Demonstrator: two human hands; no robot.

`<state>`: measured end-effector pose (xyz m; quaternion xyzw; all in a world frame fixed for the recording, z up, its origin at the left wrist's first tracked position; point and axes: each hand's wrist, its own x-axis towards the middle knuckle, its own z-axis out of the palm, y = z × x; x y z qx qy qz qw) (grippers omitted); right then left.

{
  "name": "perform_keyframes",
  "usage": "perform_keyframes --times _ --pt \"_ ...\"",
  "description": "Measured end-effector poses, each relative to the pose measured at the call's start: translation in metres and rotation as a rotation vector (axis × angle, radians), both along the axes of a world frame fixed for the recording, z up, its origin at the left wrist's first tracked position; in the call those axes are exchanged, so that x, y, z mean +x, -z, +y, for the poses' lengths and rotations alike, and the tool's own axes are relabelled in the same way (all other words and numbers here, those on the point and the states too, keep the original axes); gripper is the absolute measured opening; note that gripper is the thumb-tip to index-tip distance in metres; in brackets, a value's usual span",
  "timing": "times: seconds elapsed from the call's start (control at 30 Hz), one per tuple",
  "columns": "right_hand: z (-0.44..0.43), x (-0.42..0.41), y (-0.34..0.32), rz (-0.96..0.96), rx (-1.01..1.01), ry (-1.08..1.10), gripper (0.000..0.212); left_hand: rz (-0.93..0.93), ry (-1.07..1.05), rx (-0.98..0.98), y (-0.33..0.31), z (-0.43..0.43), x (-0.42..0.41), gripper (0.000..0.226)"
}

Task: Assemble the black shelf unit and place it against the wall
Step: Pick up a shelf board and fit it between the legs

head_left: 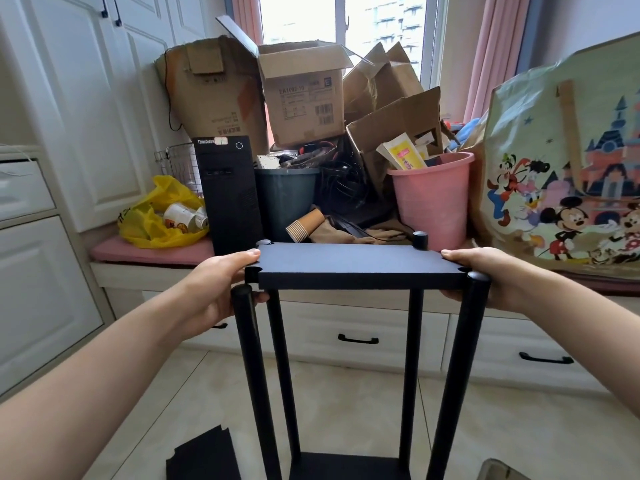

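A black shelf board (356,265) sits level at the top of several black upright poles (457,375). My left hand (221,285) grips its left end, fingers over the top and thumb beneath. My right hand (485,275) grips the right end the same way. The near left pole (247,358) stands just outside the board's corner notch, its top a little below the board. The far right pole top (419,240) pokes above the board. A lower black board (349,465) joins the poles near the floor. A loose black board (204,457) lies on the tiles at the lower left.
Straight ahead is a window bench with drawers (358,337), piled with cardboard boxes (304,95), a black computer tower (230,195), a dark bin (285,199), a pink bucket (433,199) and a yellow bag (162,216). A cartoon-print bag (568,174) stands right. White cabinets (45,237) line the left.
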<state>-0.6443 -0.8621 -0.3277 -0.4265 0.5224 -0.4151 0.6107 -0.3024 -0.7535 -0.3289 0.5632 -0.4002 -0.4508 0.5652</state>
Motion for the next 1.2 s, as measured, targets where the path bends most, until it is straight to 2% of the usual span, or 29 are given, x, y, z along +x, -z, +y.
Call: perform_keyframes --times 0.33,0.5,0.63,0.77,0.87,0.97,1.07,1.2 --pt "0.000 0.001 0.001 0.006 0.012 -0.034 0.017 0.063 -0.083 -0.018 0.005 -0.006 -0.001 0.030" --pt "-0.009 -0.005 0.010 0.071 0.002 -0.072 0.032 0.034 -0.051 -0.009 0.013 -0.007 0.005 0.035" --pt "-0.014 -0.010 0.019 0.049 0.012 -0.099 0.038 0.030 -0.041 -0.017 0.018 -0.005 0.006 0.037" --pt "-0.018 -0.011 0.026 0.012 0.008 -0.101 0.033 0.164 -0.034 -0.056 0.025 -0.004 0.006 0.027" --pt "-0.018 -0.012 0.034 -0.022 0.011 -0.074 0.021 0.149 -0.001 -0.055 0.042 0.000 0.001 0.024" --pt "-0.015 -0.012 0.042 -0.035 0.014 -0.051 0.030 0.170 -0.026 -0.040 0.064 0.004 -0.003 0.021" --pt "-0.008 -0.010 0.046 -0.063 0.003 -0.021 0.030 0.221 -0.066 -0.072 0.072 0.003 -0.005 0.020" --pt "0.003 -0.006 0.049 -0.154 -0.009 0.067 0.026 0.192 -0.126 -0.060 0.077 0.001 -0.011 0.015"
